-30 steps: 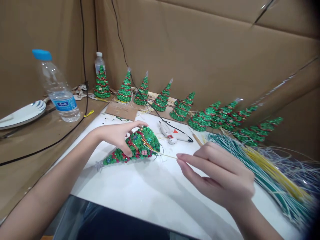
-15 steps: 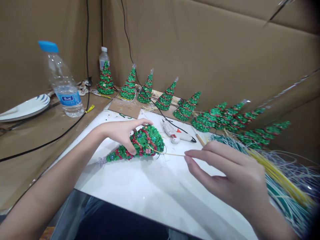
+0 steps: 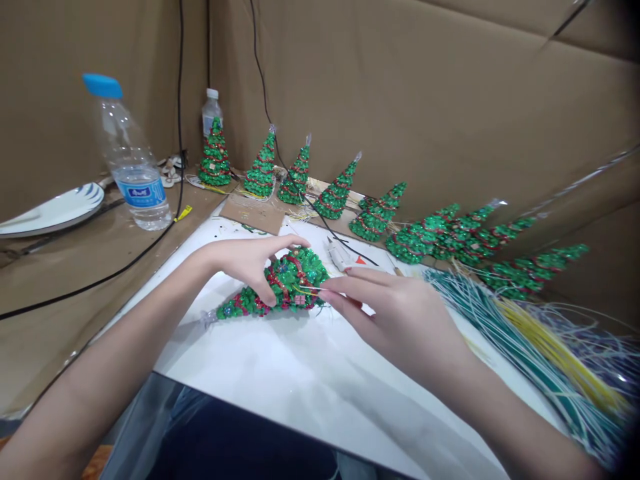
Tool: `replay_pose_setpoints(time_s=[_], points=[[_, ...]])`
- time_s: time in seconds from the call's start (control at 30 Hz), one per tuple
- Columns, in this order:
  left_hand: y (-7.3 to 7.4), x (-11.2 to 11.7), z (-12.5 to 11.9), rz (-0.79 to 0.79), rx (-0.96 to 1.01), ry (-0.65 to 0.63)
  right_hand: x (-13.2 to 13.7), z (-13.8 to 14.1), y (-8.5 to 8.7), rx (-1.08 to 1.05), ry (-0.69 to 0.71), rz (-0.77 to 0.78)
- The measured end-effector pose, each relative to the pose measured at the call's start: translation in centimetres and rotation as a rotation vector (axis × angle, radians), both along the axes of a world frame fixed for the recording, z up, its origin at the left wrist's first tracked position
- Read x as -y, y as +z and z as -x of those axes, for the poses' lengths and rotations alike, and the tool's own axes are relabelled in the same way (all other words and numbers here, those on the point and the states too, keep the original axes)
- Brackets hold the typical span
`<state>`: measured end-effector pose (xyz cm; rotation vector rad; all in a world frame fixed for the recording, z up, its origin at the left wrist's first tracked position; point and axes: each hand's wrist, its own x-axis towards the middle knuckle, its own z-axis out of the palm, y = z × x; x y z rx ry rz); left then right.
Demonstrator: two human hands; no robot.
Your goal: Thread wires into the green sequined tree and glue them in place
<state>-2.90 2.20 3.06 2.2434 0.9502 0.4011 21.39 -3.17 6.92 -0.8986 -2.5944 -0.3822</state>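
A small green tinsel Christmas tree (image 3: 290,283) with red garland lies on its side on the white board (image 3: 280,360), its tip toward the left. My left hand (image 3: 247,260) wraps round its middle, thumb in front and fingers over the top. A thin yellow strand (image 3: 307,291) runs along the tree's side near a small pink gift-shaped piece (image 3: 299,300). The strand is pinched between the thumb and forefinger of my right hand (image 3: 395,307), close to the tree's wide base. Behind that hand lies a white glue gun (image 3: 339,255), partly hidden.
Several similar trees (image 3: 377,217) line the back by the cardboard wall (image 3: 400,93). At right lies a bundle of green and yellow strands (image 3: 520,353). A water bottle (image 3: 143,190), a plate (image 3: 65,210) and a black cable (image 3: 125,270) are at left.
My right hand has moved left to the tree's base, shortening the visible strand and covering part of the glue gun. My left hand keeps its hold on the tree.
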Motion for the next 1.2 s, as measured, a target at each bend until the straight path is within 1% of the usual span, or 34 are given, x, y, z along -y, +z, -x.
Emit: replay_pose_setpoints(time_s=[0.1, 0.27, 0.47, 0.53, 0.7, 0.9, 1.0, 1.2], points=[[-0.2, -0.1, 0.0, 0.004, 0.009, 0.002, -0.1, 0.7, 0.0, 0.025, 0.032, -0.037], [-0.2, -0.1, 0.0, -0.005, 0.029, -0.007, -0.2, 1.0, 0.0, 0.076, 0.069, -0.038], [-0.2, -0.2, 0.0, 0.017, 0.031, -0.008, -0.2, 1.2, 0.1, 0.080, 0.046, -0.014], [-0.1, -0.1, -0.1, 0.019, 0.026, -0.004, -0.3, 1.2, 0.2, 0.073, 0.036, 0.004], [0.1, 0.1, 0.0, 0.017, 0.006, 0.001, -0.5, 1.2, 0.3, 0.082, 0.057, 0.112], [0.0, 0.0, 0.0, 0.012, 0.018, -0.007, -0.4, 1.6, 0.5, -0.042, 0.088, 0.128], [0.0, 0.0, 0.1, 0.009, 0.026, -0.012, -0.4, 1.8, 0.4, -0.043, 0.095, 0.161], [0.3, 0.2, 0.1, 0.012, 0.005, -0.006, -0.9, 2.2, 0.3, -0.007, 0.036, 0.190]])
